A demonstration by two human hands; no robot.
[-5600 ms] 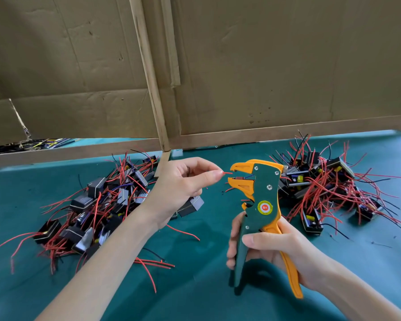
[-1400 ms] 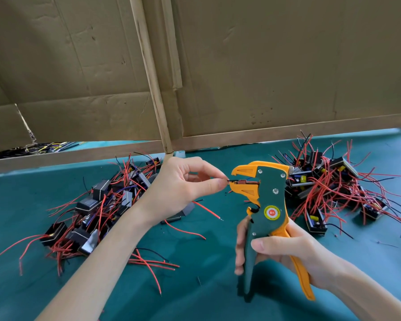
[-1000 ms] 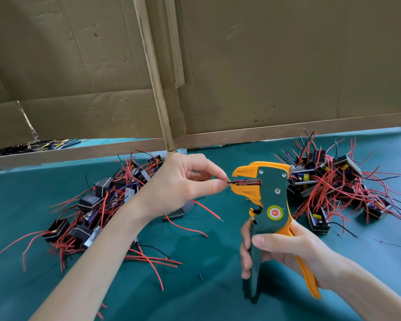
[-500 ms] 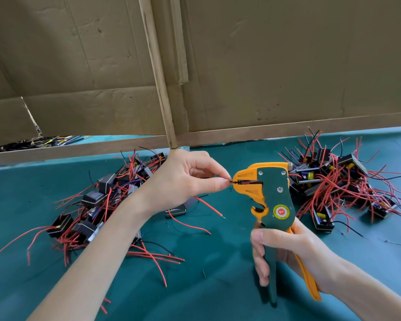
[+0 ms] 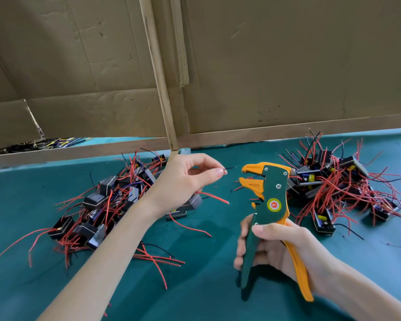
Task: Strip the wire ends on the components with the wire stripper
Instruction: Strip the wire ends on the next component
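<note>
Black wire (image 5: 229, 168), pinched in the left hand (image 5: 183, 181), has left the reopened wire stripper (image 5: 273, 188) gripped by the right hand (image 5: 278, 246).

We face a wall of creased brown cardboard sheets (image 5: 287, 66), split by a pale, slanted wooden batten (image 5: 159, 77) and edged below by a flat brown wooden rail (image 5: 287, 131). Under it stretches our surface (image 5: 206, 293), covered in wrinkled teal cloth, evenly and softly lit.

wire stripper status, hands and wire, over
Left hand pinches black wire. Right hand grips wire stripper, jaws open. Wire tip short of jaws, nothing between.
</note>
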